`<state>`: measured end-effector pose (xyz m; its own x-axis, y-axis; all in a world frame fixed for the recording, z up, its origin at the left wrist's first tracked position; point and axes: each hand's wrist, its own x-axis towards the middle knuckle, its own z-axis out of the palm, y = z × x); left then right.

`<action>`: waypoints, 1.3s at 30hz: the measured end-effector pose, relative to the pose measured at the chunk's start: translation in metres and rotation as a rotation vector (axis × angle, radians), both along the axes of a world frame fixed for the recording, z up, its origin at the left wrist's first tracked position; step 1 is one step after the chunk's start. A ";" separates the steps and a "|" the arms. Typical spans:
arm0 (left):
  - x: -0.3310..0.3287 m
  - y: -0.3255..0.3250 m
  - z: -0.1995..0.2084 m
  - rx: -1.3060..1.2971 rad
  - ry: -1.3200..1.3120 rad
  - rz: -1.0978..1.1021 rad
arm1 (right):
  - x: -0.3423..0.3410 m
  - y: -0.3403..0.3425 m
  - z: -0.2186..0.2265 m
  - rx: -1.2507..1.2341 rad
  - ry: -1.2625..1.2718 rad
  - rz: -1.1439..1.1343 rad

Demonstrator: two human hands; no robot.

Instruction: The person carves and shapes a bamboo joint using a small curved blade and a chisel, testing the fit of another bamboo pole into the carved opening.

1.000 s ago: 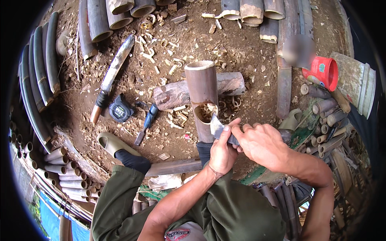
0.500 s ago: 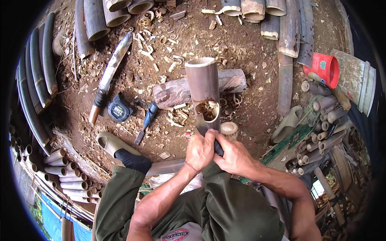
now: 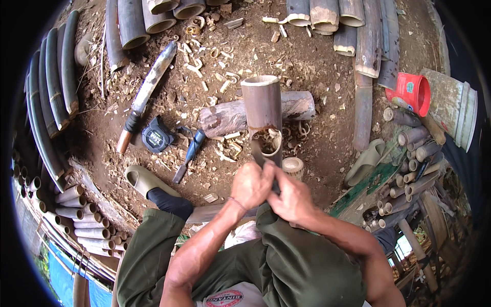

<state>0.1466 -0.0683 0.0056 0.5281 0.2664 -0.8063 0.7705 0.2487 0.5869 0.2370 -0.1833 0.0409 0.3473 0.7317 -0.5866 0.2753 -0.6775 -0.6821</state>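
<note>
Soil [image 3: 330, 146] (pale shavings [image 3: 193, 68]) beneath hands [image 3: 251, 183]

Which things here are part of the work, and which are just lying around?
Seemingly in use: left hand, right hand, knife held by both, notched bamboo tube, log crossing behind it.

Apparently lying about: brown-handled machete, tape measure, blue-handled chisel, red tub, loose sandal.

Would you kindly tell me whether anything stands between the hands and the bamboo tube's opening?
Only the blade they hold does, at the opening's left edge; nothing else visible separates the left hand or right hand from the bamboo tube.
</note>
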 end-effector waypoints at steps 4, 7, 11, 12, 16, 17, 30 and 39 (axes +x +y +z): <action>0.037 -0.053 -0.014 0.187 -0.265 0.300 | 0.061 0.000 0.016 0.010 -0.221 0.208; 0.064 -0.017 0.023 -0.240 -0.172 0.418 | 0.111 0.034 0.029 -0.086 -0.244 0.519; 0.063 -0.012 0.030 -0.457 -0.259 0.734 | 0.117 0.069 0.043 -0.091 -0.325 0.760; 0.062 -0.013 0.030 -0.486 -0.309 0.814 | 0.117 0.076 0.045 -0.093 -0.337 0.811; 0.051 -0.026 0.016 -0.662 -0.473 1.120 | 0.114 0.109 0.053 -0.115 -0.362 1.038; 0.051 -0.028 0.014 -0.722 -0.505 1.214 | 0.112 0.114 0.052 -0.108 -0.364 1.085; 0.019 -0.060 0.026 -0.732 -0.315 0.825 | 0.109 0.101 0.015 -0.010 -0.504 1.237; 0.006 -0.081 0.068 0.199 -0.348 -0.006 | 0.097 -0.047 0.041 0.006 0.282 -0.227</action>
<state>0.1524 -0.1492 0.0739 0.7625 0.3957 -0.5119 0.5184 0.0999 0.8493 0.3338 -0.2300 0.0815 0.3261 0.6586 -0.6782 -0.0813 -0.6952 -0.7142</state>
